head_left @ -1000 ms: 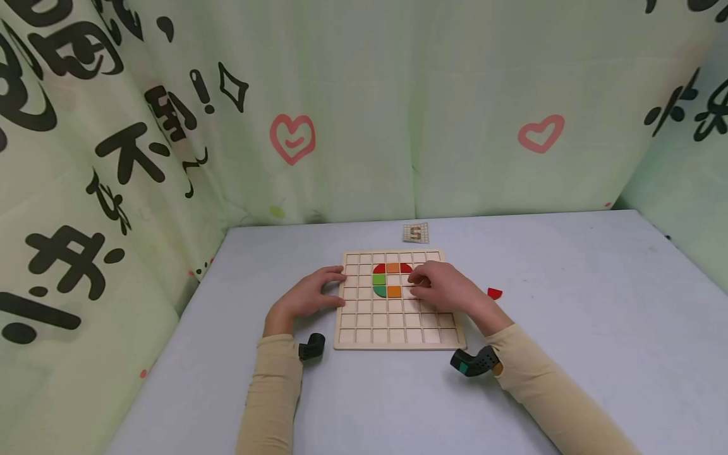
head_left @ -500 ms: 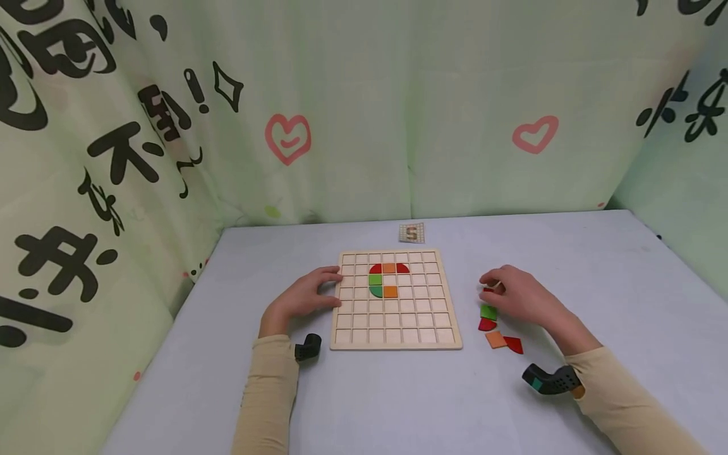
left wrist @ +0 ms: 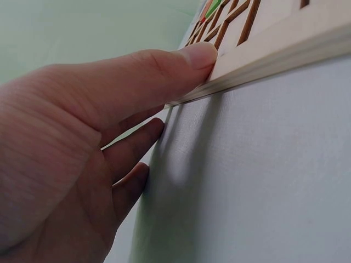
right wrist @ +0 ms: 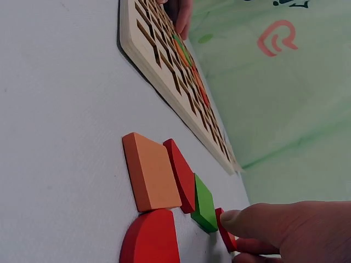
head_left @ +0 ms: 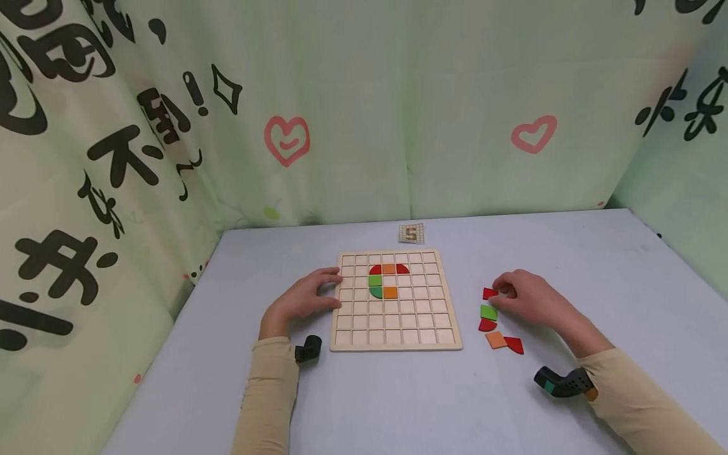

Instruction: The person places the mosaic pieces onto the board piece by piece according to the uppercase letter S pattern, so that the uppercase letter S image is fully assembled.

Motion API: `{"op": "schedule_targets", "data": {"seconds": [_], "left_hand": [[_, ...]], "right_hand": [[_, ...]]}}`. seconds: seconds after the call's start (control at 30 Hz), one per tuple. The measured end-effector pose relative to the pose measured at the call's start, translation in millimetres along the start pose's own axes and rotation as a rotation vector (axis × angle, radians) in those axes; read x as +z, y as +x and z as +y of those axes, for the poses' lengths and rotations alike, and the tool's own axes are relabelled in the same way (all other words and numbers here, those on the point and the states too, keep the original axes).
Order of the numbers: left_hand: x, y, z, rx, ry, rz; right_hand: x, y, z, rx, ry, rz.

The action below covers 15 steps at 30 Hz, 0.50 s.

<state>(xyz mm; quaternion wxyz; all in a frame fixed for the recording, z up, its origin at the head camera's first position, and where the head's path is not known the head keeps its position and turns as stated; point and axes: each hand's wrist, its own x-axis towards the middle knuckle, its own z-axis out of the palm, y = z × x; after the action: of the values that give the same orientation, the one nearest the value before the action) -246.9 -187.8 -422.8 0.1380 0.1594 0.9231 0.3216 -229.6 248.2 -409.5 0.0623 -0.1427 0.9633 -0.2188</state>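
Note:
A wooden grid board [head_left: 396,341] lies flat on the table, with red, orange and green pieces set in several upper cells as a curved shape. My left hand [head_left: 304,297] rests at the board's left edge; in the left wrist view its thumb [left wrist: 192,57] touches the rim and the other fingers are spread. Right of the board, my right hand [head_left: 526,297] pinches a small red piece [head_left: 489,293] at the far end of the loose pieces. The right wrist view has the thumb [right wrist: 241,219] against this red piece, with fingertips partly hidden behind it.
Near my right hand lie a green square [head_left: 488,312], a red rounded piece [head_left: 486,325], an orange square [head_left: 496,340] and another red piece [head_left: 514,345]. A small patterned card [head_left: 411,233] lies behind the board. A printed curtain [head_left: 352,177] borders the table.
My right hand has gone from over the board to the loose pieces at the right, then shifted slightly right. My left hand stays at the board's edge.

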Motion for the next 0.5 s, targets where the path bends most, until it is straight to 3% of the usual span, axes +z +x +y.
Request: {"op": "schedule_targets", "data": {"seconds": [0.5], "left_hand": [[-0.2, -1.0, 0.5, 0.002, 0.008, 0.003]], "right_hand": [[4.7, 7.5, -7.0, 0.022, 0.009, -0.004]]}}
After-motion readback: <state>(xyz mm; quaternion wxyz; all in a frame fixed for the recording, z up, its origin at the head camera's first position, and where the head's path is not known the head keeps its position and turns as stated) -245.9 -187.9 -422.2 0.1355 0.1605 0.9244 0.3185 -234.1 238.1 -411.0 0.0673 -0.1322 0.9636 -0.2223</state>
